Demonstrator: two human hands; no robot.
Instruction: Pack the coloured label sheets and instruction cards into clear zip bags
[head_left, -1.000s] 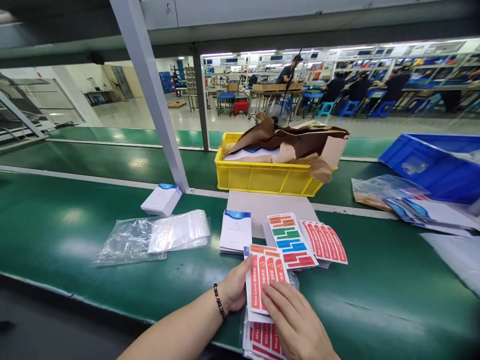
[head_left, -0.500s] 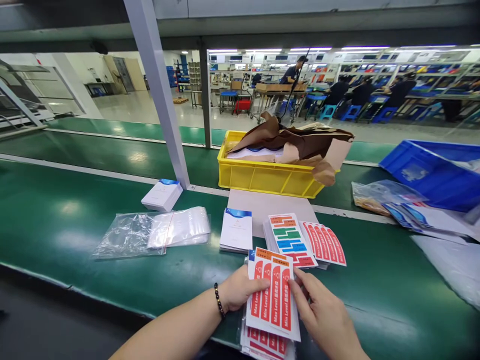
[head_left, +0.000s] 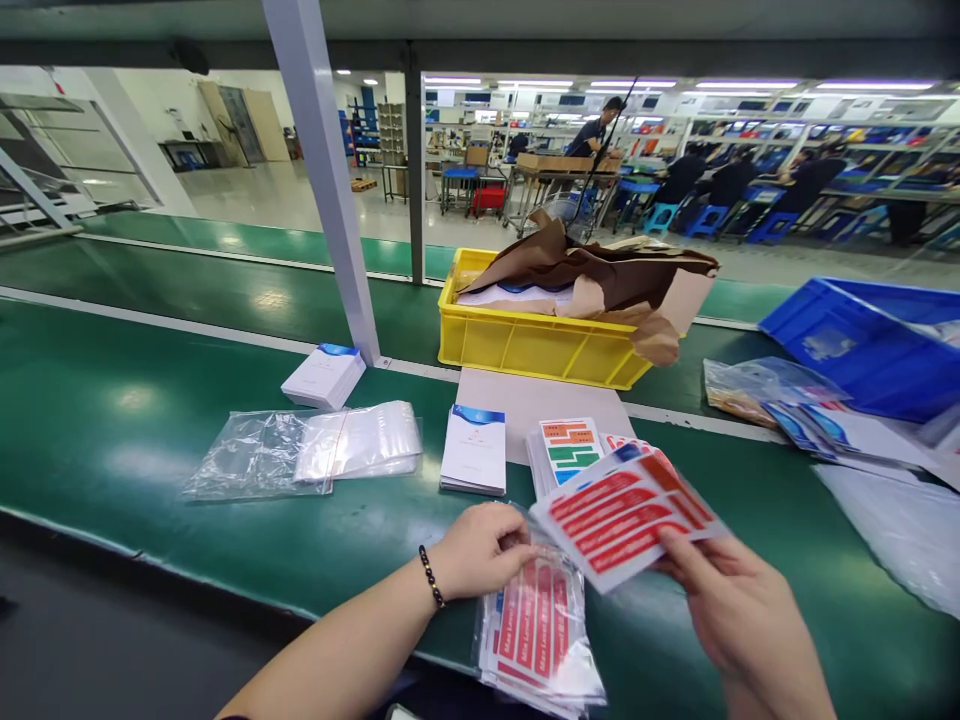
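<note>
My right hand (head_left: 739, 615) pinches a sheet of red sticker labels (head_left: 622, 512), lifted and turned sideways above the green belt (head_left: 112, 440). My left hand (head_left: 480, 548), a bead bracelet on its wrist, has its fingers closed on the top edge of a clear bag of red label sheets (head_left: 536, 630) lying at the belt's near edge. Just beyond lie a stack of multicoloured label sheets (head_left: 568, 447) and a white booklet with a blue top (head_left: 474, 450).
Clear plastic bags (head_left: 307, 462) and another white booklet stack (head_left: 324, 376) lie to the left. A yellow crate (head_left: 536, 345) with brown paper stands behind a grey board (head_left: 525, 405). A blue bin (head_left: 870, 340) and bagged papers (head_left: 795, 400) lie right. People work far behind.
My right hand has lifted the top red label sheet off the bagged pile, swung it right and turned it sideways. My left hand stays on the bag.
</note>
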